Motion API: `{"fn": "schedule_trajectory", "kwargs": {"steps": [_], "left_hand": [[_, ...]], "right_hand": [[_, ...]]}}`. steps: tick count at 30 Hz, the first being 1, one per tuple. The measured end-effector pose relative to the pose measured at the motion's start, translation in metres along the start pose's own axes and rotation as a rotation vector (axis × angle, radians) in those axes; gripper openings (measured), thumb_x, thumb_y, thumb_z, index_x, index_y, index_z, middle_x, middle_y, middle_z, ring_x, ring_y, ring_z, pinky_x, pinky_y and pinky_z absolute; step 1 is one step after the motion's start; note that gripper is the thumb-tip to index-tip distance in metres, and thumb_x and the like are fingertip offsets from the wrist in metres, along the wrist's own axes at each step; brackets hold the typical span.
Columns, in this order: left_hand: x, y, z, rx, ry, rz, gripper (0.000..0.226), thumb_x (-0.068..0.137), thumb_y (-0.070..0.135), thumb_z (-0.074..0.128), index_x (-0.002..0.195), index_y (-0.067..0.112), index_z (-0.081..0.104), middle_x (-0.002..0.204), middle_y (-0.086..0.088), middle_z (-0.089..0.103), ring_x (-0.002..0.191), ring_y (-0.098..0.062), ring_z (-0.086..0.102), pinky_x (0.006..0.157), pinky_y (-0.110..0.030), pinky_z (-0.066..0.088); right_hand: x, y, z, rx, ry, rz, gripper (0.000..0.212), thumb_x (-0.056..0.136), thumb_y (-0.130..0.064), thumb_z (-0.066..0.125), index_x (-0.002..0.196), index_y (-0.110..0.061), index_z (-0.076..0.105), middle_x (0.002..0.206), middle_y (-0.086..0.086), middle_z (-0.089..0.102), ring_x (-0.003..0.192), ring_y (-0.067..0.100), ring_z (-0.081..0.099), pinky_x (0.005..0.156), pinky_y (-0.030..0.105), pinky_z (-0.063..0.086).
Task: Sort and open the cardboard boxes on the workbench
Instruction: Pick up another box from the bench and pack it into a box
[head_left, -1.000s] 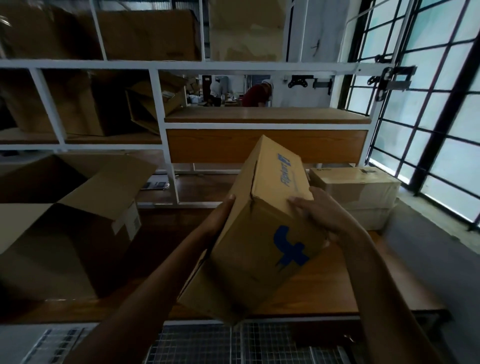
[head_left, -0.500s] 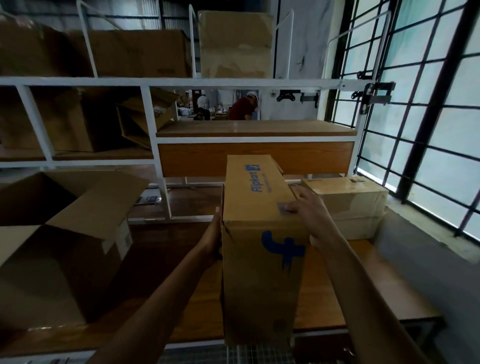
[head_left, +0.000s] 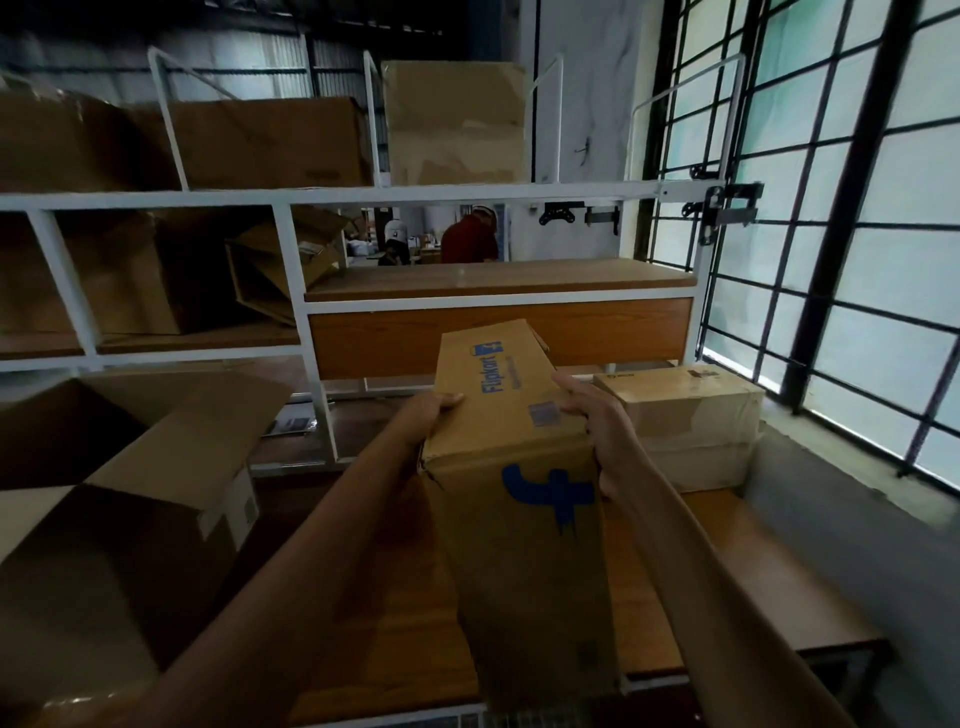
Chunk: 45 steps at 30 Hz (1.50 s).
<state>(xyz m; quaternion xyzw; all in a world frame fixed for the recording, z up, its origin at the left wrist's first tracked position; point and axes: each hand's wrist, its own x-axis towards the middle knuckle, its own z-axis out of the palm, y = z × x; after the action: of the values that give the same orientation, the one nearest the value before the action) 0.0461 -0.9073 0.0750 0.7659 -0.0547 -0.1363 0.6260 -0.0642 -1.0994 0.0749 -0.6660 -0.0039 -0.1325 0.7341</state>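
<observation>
Wooden worktop (head_left: 410, 639) under white shelving (head_left: 311, 197), and we've got the printed cardboard box (head_left: 519, 545) held upright over its front edge. Both arms reach forward. Our left grip (head_left: 426, 415) clasps the box's left side and our right grip (head_left: 597, 426) curls round its right edge, near a sealed box (head_left: 685, 415).

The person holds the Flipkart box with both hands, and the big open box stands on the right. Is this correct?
No. The head view shows the big open box on the left side; the left hand and right hand do hold the Flipkart box.
</observation>
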Motion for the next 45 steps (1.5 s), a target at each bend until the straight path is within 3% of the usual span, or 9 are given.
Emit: {"fn": "schedule_trajectory", "kwargs": {"steps": [5, 8, 13, 16, 22, 27, 35, 39, 45], "left_hand": [[-0.016, -0.019, -0.020, -0.127, 0.024, 0.011, 0.018, 0.102, 0.021, 0.046, 0.104, 0.009, 0.059, 0.090, -0.007, 0.061, 0.079, -0.020, 0.060, 0.067, -0.032, 0.047], [-0.024, -0.051, -0.035, -0.235, -0.007, -0.052, 0.019, 0.101, 0.017, 0.042, 0.106, 0.008, 0.058, 0.096, -0.012, 0.063, 0.086, -0.028, 0.061, 0.070, -0.036, 0.047], [-0.015, -0.115, -0.067, -0.225, 0.020, -0.178, 0.034, 0.100, 0.022, 0.043, 0.123, 0.002, 0.059, 0.113, -0.021, 0.066, 0.102, -0.038, 0.062, 0.087, -0.047, 0.049], [-0.012, -0.136, -0.070, -0.188, 0.018, -0.200, 0.037, 0.100, 0.033, 0.048, 0.122, 0.006, 0.061, 0.118, -0.021, 0.066, 0.108, -0.038, 0.063, 0.094, -0.052, 0.050], [-0.022, -0.161, -0.058, -0.266, 0.025, -0.153, 0.042, 0.104, 0.037, 0.029, 0.112, 0.008, 0.059, 0.096, -0.008, 0.068, 0.081, -0.020, 0.069, 0.064, -0.028, 0.055], [-0.013, -0.184, -0.056, -0.292, 0.152, -0.214, 0.050, 0.102, 0.051, 0.035, 0.114, 0.015, 0.067, 0.102, -0.007, 0.069, 0.100, -0.027, 0.064, 0.073, -0.034, 0.050], [0.011, -0.196, -0.042, 0.859, 0.274, 0.143, 0.037, 0.092, 0.045, 0.044, 0.113, 0.020, 0.061, 0.130, -0.006, 0.053, 0.127, -0.030, 0.044, 0.102, -0.042, 0.039], [0.011, -0.191, -0.036, 0.975, 0.184, 0.147, 0.041, 0.096, 0.037, 0.048, 0.133, 0.020, 0.052, 0.140, -0.005, 0.048, 0.132, -0.029, 0.038, 0.108, -0.051, 0.036], [0.020, -0.172, -0.049, 0.873, 0.200, 0.212, 0.035, 0.093, 0.030, 0.058, 0.127, 0.021, 0.057, 0.132, -0.007, 0.055, 0.131, -0.033, 0.038, 0.106, -0.049, 0.032]], "right_hand": [[0.015, -0.012, 0.026, -0.253, -0.066, -0.129, 0.027, 0.097, -0.040, 0.050, 0.121, -0.040, 0.063, 0.109, -0.006, 0.072, 0.099, 0.020, 0.068, 0.100, 0.057, 0.047], [0.024, 0.003, 0.032, -0.523, -0.127, -0.194, 0.055, 0.097, -0.060, 0.037, 0.149, -0.040, 0.034, 0.145, -0.016, 0.044, 0.125, 0.009, 0.045, 0.112, 0.047, 0.034], [0.023, 0.056, 0.038, -0.947, -0.353, -0.257, 0.059, 0.102, -0.050, 0.038, 0.154, -0.023, 0.029, 0.154, 0.002, 0.039, 0.138, 0.023, 0.040, 0.107, 0.035, 0.033], [0.018, 0.094, 0.044, -1.115, -0.393, -0.169, 0.070, 0.097, -0.066, 0.026, 0.155, -0.027, 0.020, 0.161, 0.002, 0.025, 0.146, 0.022, 0.025, 0.116, 0.045, 0.025], [0.008, 0.138, 0.061, -1.212, -0.344, -0.011, 0.071, 0.093, -0.072, 0.024, 0.153, -0.035, 0.019, 0.164, -0.003, 0.010, 0.151, 0.024, 0.009, 0.116, 0.059, 0.011], [-0.011, 0.188, 0.074, -1.464, -0.530, -0.054, 0.079, 0.091, -0.073, 0.008, 0.153, -0.026, 0.023, 0.164, 0.005, 0.010, 0.150, 0.027, 0.008, 0.115, 0.059, 0.012], [0.002, 0.192, 0.062, -1.523, -0.507, 0.005, 0.088, 0.082, -0.085, 0.012, 0.153, -0.034, 0.021, 0.166, 0.004, 0.006, 0.151, 0.030, 0.005, 0.117, 0.059, 0.007], [0.010, 0.182, 0.050, -1.501, -0.377, 0.254, 0.096, 0.078, -0.089, 0.022, 0.155, -0.035, 0.008, 0.165, 0.011, -0.010, 0.149, 0.041, -0.013, 0.107, 0.074, -0.008], [0.029, 0.154, 0.022, -1.505, -0.282, 0.272, 0.088, 0.087, -0.076, 0.037, 0.156, -0.027, 0.013, 0.165, 0.012, 0.000, 0.151, 0.038, -0.004, 0.112, 0.073, 0.006]]}}
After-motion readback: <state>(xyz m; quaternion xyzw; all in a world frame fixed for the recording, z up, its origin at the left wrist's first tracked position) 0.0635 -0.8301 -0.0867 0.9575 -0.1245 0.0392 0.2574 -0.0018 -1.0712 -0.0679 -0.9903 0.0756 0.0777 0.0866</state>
